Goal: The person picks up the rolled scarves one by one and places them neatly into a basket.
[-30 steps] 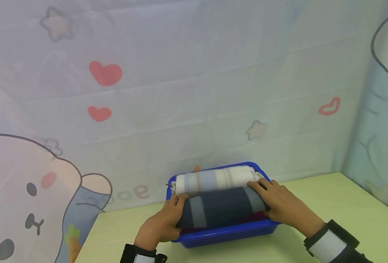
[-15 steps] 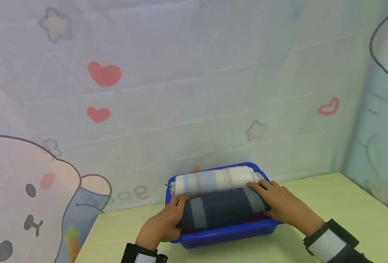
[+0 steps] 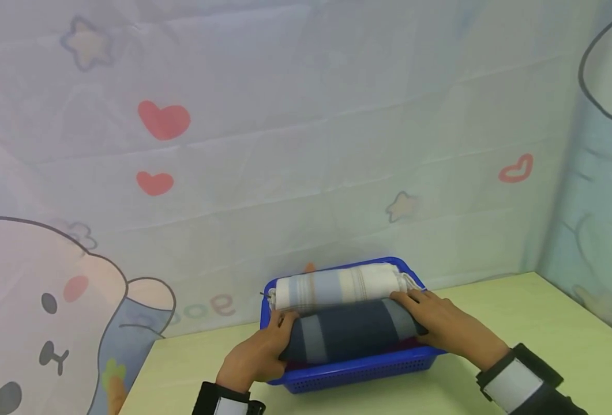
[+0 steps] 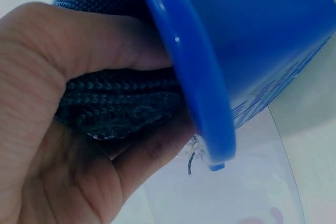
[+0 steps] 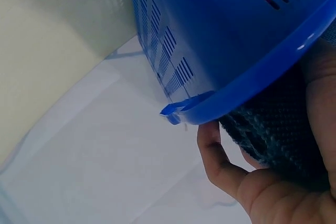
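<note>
A rolled dark blue towel (image 3: pixel 355 328) with lighter grey-blue bands lies in the front of a blue plastic basket (image 3: pixel 357 369). My left hand (image 3: pixel 259 351) grips its left end, thumb toward me and fingers over the far side. At the other end my right hand (image 3: pixel 448 325) holds the roll in the same way. The left wrist view shows the towel's layered end (image 4: pixel 126 103) between thumb and fingers, close by the basket rim (image 4: pixel 194 77). Behind the dark roll lies a white towel roll (image 3: pixel 342 285) with pale blue and tan stripes. Dark red fabric (image 3: pixel 404 344) shows beneath the dark towel.
The basket stands on a pale yellow-green table (image 3: pixel 518 323), near its back edge. A printed cloth backdrop (image 3: pixel 285 144) with hearts, stars and a cartoon bear hangs directly behind. Another cloth side (image 3: pixel 596 230) closes off the right.
Both hands keep their hold at the two ends of the dark towel, which stays in the basket. Only a very slight shift of the head view is visible.
</note>
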Motion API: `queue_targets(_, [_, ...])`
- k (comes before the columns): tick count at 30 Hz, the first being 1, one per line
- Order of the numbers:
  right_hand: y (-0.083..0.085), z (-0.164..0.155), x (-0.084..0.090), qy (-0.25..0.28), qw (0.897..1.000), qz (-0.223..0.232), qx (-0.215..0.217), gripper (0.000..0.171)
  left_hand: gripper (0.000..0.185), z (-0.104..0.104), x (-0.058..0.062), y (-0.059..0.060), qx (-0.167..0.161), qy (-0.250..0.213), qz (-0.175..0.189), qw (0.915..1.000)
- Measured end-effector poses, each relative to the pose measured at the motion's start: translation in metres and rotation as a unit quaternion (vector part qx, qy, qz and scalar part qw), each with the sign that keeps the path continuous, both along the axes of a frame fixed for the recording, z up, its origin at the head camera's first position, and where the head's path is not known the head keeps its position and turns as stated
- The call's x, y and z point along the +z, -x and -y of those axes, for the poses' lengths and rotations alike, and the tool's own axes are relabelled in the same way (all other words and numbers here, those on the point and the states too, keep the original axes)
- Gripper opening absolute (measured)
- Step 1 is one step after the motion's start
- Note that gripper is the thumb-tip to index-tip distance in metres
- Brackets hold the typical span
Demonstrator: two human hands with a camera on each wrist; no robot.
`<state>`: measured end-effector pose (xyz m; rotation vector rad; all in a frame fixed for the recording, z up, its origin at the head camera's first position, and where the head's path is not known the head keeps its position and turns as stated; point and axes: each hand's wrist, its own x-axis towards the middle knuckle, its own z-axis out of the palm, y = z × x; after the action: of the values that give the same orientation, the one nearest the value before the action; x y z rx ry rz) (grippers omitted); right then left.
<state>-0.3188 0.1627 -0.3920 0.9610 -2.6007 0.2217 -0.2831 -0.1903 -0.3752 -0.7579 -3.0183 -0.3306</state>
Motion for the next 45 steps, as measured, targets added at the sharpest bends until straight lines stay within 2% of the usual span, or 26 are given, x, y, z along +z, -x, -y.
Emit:
queue_targets(16, [0.004, 0.004, 0.000, -0.005, 0.999, 0.039, 0.020, 0.077, 0.080, 0.000, 0.000, 0.000, 0.030, 0.015, 0.013, 0.9994])
queue_targets(27, [0.003, 0.012, 0.001, -0.011, 0.999, 0.046, 0.023, 0.080, 0.079, 0.004, -0.001, 0.001, 0.027, 0.011, 0.018, 0.9994])
queue_targets(33, [0.006, 0.011, 0.000, -0.022, 0.999, 0.025, 0.042, 0.082, 0.082, 0.005, -0.001, 0.004, 0.035, 0.027, 0.033, 0.9985])
queue_targets(37, [0.007, 0.009, 0.000, -0.023, 0.998, 0.018, 0.049, 0.081, 0.083, 0.007, 0.001, 0.003, 0.032, 0.019, 0.044, 0.9983])
queue_targets(45, [0.008, 0.001, 0.000, 0.005, 0.995, 0.091, 0.028, 0.083, 0.082, 0.011, 0.000, -0.005, -0.001, -0.015, 0.039, 0.9991])
